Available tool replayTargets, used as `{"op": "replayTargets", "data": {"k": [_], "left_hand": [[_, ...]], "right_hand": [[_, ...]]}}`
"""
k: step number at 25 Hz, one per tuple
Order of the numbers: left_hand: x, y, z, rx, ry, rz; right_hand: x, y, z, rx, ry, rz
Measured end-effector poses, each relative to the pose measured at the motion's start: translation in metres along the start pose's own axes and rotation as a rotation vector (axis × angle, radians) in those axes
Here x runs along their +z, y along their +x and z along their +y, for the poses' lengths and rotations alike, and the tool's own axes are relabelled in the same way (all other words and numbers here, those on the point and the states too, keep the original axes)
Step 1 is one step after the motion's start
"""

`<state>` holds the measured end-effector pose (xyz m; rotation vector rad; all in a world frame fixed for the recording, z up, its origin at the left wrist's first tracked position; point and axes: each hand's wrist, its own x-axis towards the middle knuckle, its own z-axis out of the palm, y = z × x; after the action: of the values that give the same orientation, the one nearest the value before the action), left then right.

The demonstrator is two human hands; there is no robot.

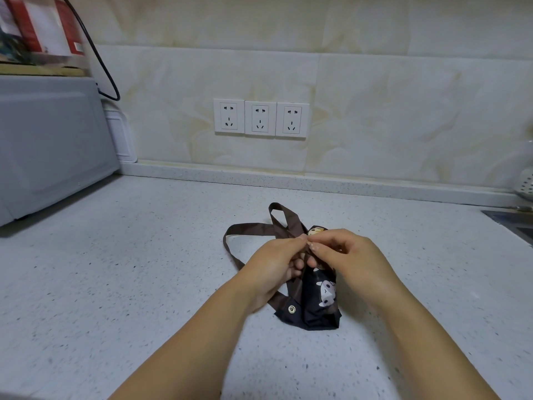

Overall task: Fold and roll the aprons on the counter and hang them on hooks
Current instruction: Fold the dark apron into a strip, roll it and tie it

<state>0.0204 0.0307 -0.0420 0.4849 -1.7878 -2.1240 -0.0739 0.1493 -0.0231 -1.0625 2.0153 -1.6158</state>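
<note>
A black apron (318,307) with a white cartoon print lies rolled into a tight bundle on the speckled counter (144,269). Its brown straps (245,228) loop out toward the wall, and a metal eyelet shows at the bundle's near end. My left hand (274,269) and my right hand (349,255) meet above the roll's middle, fingertips pinching a brown strap that runs around the bundle. The hands hide the roll's middle part.
A grey microwave (49,145) stands at the left with boxes on top and a black cable beside it. Three wall sockets (261,118) sit on the tiled wall. A sink edge (510,220) and a metal colander (526,180) are at the far right.
</note>
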Motion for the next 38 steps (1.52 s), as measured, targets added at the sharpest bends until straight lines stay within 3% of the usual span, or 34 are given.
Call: {"op": "replayTargets", "data": {"k": [5, 9, 15, 21, 26, 29, 34, 38], "left_hand": [[0.000, -0.002, 0.002, -0.007, 0.000, -0.019], [0.001, -0.002, 0.003, -0.022, -0.031, -0.012], [-0.002, -0.002, 0.003, -0.031, 0.207, 0.073], [-0.011, 0.004, 0.005, -0.144, -0.156, 0.085], [-0.017, -0.002, 0.005, -0.103, -0.138, -0.053], [-0.017, -0.004, 0.003, 0.000, -0.033, 0.005], [-0.008, -0.001, -0.005, 0.446, 0.551, 0.323], [0.002, 0.000, -0.011, 0.556, 0.616, 0.440]], "right_hand": [[0.003, -0.001, -0.001, -0.074, -0.065, 0.112], [0.007, -0.002, -0.001, -0.108, -0.173, 0.107], [0.006, 0.002, 0.003, 0.009, -0.124, 0.134], [-0.002, -0.001, 0.001, -0.047, -0.001, -0.073], [-0.011, 0.002, 0.005, -0.019, -0.184, -0.178], [-0.011, 0.001, 0.006, -0.002, -0.183, -0.177], [-0.005, 0.001, 0.006, -0.030, -0.162, -0.054], [0.008, 0.005, 0.013, -0.092, -0.294, -0.062]]}}
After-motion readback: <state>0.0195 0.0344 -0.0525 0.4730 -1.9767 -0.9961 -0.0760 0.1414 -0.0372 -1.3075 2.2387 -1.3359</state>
